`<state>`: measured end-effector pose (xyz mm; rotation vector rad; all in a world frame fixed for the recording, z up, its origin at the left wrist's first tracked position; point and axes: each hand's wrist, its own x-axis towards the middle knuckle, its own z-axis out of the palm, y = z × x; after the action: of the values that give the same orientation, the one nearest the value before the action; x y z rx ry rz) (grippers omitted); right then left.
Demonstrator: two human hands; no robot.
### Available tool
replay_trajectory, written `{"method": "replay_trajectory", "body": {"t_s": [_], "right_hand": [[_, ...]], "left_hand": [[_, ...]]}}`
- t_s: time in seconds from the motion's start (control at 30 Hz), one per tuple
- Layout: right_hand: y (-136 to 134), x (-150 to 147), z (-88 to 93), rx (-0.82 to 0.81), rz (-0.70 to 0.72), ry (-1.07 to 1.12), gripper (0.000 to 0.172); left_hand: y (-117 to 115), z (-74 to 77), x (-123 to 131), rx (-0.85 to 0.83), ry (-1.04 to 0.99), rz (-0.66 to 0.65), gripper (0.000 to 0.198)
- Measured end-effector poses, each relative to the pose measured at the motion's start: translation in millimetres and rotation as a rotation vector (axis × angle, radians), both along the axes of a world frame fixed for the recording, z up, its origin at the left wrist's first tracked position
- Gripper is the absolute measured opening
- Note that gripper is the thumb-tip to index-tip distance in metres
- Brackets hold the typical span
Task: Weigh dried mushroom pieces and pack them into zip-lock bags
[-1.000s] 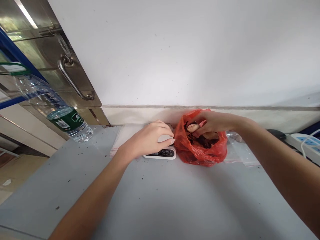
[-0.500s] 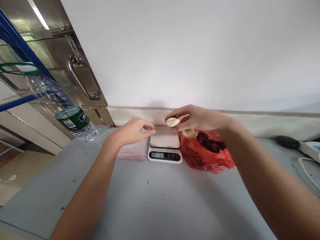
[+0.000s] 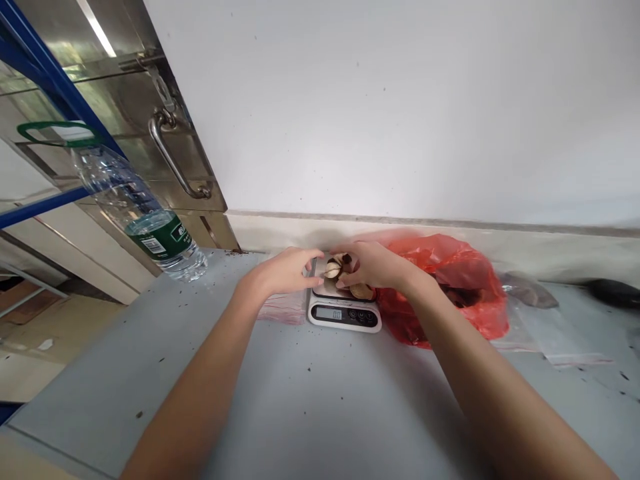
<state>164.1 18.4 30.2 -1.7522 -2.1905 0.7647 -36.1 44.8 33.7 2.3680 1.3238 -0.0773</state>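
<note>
My right hand (image 3: 375, 263) is over the plate of a small white kitchen scale (image 3: 345, 320), thumb and fingers closed around a pale, round dried piece (image 3: 333, 269) with dark brown parts beside it. Under that hand, a tan dried piece (image 3: 361, 291) shows at the plate's right side. My left hand (image 3: 290, 272) is at the scale's left edge, thumb and fingers apart, holding nothing. The display appears to read 0.0. Just right of the scale, a red plastic bag (image 3: 450, 267) stands open with dark dried pieces inside, partly hidden by my right forearm.
Clear zip bags (image 3: 283, 309) lie left of the scale, and more plastic bags (image 3: 555, 333) lie right of the red bag. A large water bottle (image 3: 160, 233) stands at the left, near a metal door (image 3: 185, 140). Behind the table (image 3: 280, 400) rises a white wall. Dark crumbs dot the tabletop.
My right hand has come down and left over the scale plate with the pale piece. The tan piece now shows at the scale. My left hand stays beside it; the view has shifted slightly.
</note>
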Motion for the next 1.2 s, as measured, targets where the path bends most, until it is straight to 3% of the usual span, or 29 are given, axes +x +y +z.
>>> {"method": "replay_trajectory", "body": {"t_s": [0.1,0.23,0.37,0.5,0.67,0.83,1.0,1.13,1.2], "right_hand": [[0.3,7.6,-0.2,0.026,-0.006,-0.018,0.060],[-1.6,20.2,0.4,0.048,-0.026,-0.011,0.064],[-4.6,32.1,4.1,0.012,-0.049,0.068,0.056],[-7.8,37.0,13.5,0.025,-0.156,0.057,0.036],[-10.5,39.1,20.8,0.052,-0.201,0.093,0.024],[-11.7,45.1,20.6,0.096,-0.192,0.127,0.020],[-24.8,58.2,40.9,0.011,-0.148,0.153,0.019],[-38.0,85.6,51.9,-0.083,-0.193,0.011,0.008],[-41.4,100.2,50.0,-0.044,-0.214,-0.088,0.012]], "left_hand": [[0.6,-0.6,0.8,-0.009,-0.003,-0.004,0.064],[4.2,0.7,-5.3,-0.025,-0.014,-0.001,0.065],[8.8,6.1,-16.7,-0.069,0.018,0.003,0.071],[10.1,15.1,-26.6,-0.114,0.085,0.029,0.071],[9.7,23.2,-33.8,-0.182,0.181,0.058,0.062],[12.3,20.9,-38.5,-0.247,0.170,0.046,0.042],[15.0,14.7,-39.9,-0.267,0.143,0.032,0.023],[13.9,15.7,-40.5,-0.240,0.148,0.044,0.019],[11.9,19.4,-41.4,-0.204,0.136,0.052,0.018]]}}
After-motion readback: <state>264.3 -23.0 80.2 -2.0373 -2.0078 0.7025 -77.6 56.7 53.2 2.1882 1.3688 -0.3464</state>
